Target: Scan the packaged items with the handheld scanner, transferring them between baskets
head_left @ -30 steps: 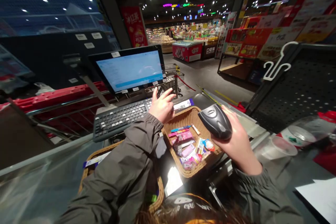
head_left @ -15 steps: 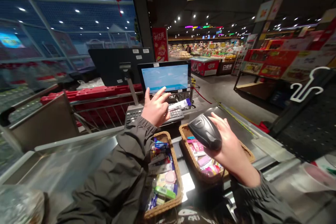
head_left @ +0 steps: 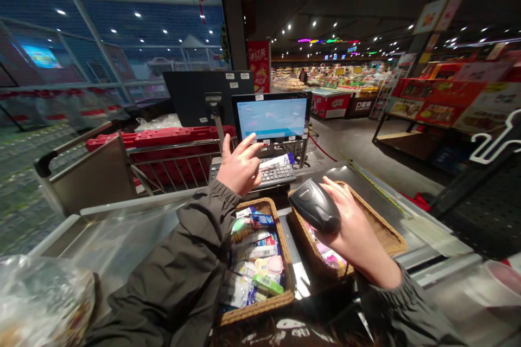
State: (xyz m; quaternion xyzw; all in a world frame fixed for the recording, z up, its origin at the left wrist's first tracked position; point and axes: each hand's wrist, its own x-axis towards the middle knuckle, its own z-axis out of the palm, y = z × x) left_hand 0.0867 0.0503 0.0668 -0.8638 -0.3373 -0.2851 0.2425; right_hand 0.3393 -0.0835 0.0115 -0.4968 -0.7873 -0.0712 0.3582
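Observation:
My left hand (head_left: pixel 241 167) hovers over the keyboard (head_left: pixel 279 174), fingers spread and pointing toward the lit touchscreen monitor (head_left: pixel 272 118); whether a fingertip touches the screen I cannot tell. A black barcode scanner (head_left: pixel 314 205) is held in my right hand (head_left: pixel 354 233), above a wicker basket (head_left: pixel 378 222) with pink packets in it. A second wicker basket (head_left: pixel 280 222), full of small packaged goods, lies below my left forearm. A white and blue packet (head_left: pixel 279 162) rests across the back of the keyboard.
A dark monitor (head_left: pixel 203 98) on a post shows its back at left. Behind it stands a cart (head_left: pixel 171 165) with red material. A clear plastic bag (head_left: pixel 40 298) lies on the metal counter (head_left: pixel 134 244) at near left. White hooks (head_left: pixel 494 141) hang at right.
The view has swung slightly left, so the surroundings appear shifted right. Both hands keep nearly the same pose, and the scanner stays in my right hand.

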